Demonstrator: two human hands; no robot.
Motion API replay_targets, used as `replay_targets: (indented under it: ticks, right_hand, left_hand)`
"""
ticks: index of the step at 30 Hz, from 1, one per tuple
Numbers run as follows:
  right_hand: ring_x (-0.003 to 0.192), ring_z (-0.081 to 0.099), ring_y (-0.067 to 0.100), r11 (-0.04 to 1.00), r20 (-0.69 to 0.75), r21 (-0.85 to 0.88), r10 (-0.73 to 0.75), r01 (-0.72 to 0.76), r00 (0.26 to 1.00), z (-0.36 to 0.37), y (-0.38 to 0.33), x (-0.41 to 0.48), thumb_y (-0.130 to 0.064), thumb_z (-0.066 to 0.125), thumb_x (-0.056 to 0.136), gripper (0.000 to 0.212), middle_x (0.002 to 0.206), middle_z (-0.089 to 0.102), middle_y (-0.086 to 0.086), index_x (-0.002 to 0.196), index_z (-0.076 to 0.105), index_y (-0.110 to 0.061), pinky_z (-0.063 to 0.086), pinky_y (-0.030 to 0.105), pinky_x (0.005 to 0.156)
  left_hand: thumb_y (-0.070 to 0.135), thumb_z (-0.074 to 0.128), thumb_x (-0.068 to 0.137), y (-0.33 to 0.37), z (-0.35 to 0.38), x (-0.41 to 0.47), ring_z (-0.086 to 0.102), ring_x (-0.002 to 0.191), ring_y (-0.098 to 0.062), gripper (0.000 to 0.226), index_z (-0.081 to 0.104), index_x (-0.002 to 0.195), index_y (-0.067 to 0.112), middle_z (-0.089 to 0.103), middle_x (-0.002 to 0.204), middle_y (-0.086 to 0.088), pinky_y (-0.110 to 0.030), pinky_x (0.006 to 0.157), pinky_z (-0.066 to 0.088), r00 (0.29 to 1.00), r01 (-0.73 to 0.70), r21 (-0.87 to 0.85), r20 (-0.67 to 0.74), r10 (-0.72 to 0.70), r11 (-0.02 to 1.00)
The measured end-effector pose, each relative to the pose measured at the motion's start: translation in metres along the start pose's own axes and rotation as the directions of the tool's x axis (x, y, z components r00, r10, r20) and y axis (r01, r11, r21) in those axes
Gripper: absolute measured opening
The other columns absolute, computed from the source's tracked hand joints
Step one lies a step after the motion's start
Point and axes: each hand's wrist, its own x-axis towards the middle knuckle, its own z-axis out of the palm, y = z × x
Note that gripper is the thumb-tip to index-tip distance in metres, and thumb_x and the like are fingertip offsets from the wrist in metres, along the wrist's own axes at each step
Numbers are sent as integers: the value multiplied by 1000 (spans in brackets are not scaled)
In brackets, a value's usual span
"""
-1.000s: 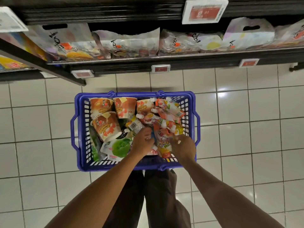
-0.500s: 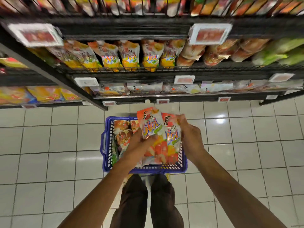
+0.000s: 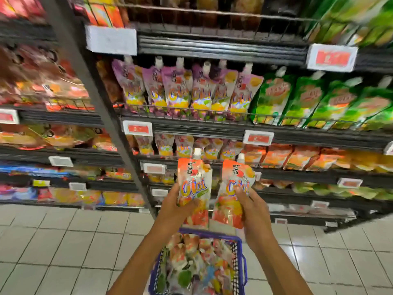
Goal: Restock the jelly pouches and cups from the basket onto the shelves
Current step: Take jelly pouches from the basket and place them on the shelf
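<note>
Your left hand (image 3: 173, 206) is curled round the lower half of the left pouch (image 3: 194, 182), an orange jelly pouch held upright with its white cap at the top. Your thumb lies across the printed front and the other fingers are hidden behind it. Your right hand (image 3: 253, 211) grips the right pouch (image 3: 235, 184), of the same orange kind, in the same way: thumb pressed on the front near the lettering, fingers wrapped behind and out of sight. Neither hand is spread wide; each is closed just enough to clamp its own pouch. The two pouches stand just beside each other, leaning a little apart at the caps, and I cannot tell whether their lower edges touch.

You hold both up in front of the shelves (image 3: 212, 128), their caps reaching a row of matching orange pouches (image 3: 184, 146). One shelf higher stand purple pouches (image 3: 180, 92), with green pouches (image 3: 306, 99) to their right. White price tags (image 3: 258, 137) with red panels are clipped along the shelf edges.

The blue basket (image 3: 214, 233) sits on the tiled floor (image 3: 63, 241) below your wrists, filled with pouches and cups too blurred to tell apart
</note>
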Motion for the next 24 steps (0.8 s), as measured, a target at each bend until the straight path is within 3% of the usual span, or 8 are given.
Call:
replay_targets:
  ticks: [4,9,14,15,18,20,22,24]
  right_hand:
    - [93,69,23,988,81,113,-115,105,990,16,-56,-11,-37,76,69,74,116,70,13,134,54,-7,58,46,82]
    - [106,68,26,962,153,128,-261,242,953,32,-106,-25,-38,83,62,75,116,71,9,129,59,-13,48,55,99]
    - [84,74,11,910,215,87,-415,406,884,37,-141,-18,-36,78,68,38,96,77,-5,102,69,-22,58,24,61]
    - [87,73,9,906,214,79,-424,417,880,38,-147,-16,-37,77,69,38,97,76,-8,104,68,-24,59,24,63]
    - [115,63,29,905,207,72,-425,420,881,43,-158,-9,-50,74,72,63,120,68,0,125,60,-21,53,54,93]
    - [120,60,30,920,202,97,-392,380,898,46,-164,-6,-49,74,76,65,128,63,4,132,55,-21,49,58,97]
    - [96,71,21,910,249,141,-414,390,876,51,-173,-2,-43,76,75,42,108,73,4,111,68,-24,59,44,77]
    - [77,73,17,877,277,140,-480,459,832,58,-185,-3,-34,74,78,13,91,75,5,89,73,-27,58,32,60]
  left_hand:
    - [17,70,88,61,-11,-7,69,96,-5,33,57,109,40,73,103,18,-21,76,54,993,-107,-35,-46,105,994]
    - [25,59,96,123,-16,-14,67,95,7,19,60,112,36,72,104,24,-10,75,51,974,-222,-110,-73,215,969]
    - [17,59,96,164,-13,-14,69,87,6,17,62,105,31,73,100,23,-8,65,50,949,-307,-134,-111,294,942]
    - [17,60,95,169,-12,-13,69,87,6,18,63,106,30,73,99,23,-7,65,50,943,-324,-129,-120,310,937]
    - [19,64,92,182,-13,-11,71,95,-6,22,66,112,25,75,104,13,-14,70,54,923,-373,-101,-143,357,922]
    - [23,66,90,191,-15,-8,71,97,-11,24,67,114,24,75,106,10,-23,74,58,906,-407,-67,-159,393,911]
    - [28,68,87,203,-19,-5,72,95,-14,26,68,113,25,75,106,11,-30,77,60,891,-433,-20,-163,425,901]
    - [29,69,85,216,-24,1,73,90,-19,26,69,111,24,76,102,9,-34,74,61,875,-460,-6,-172,452,888]
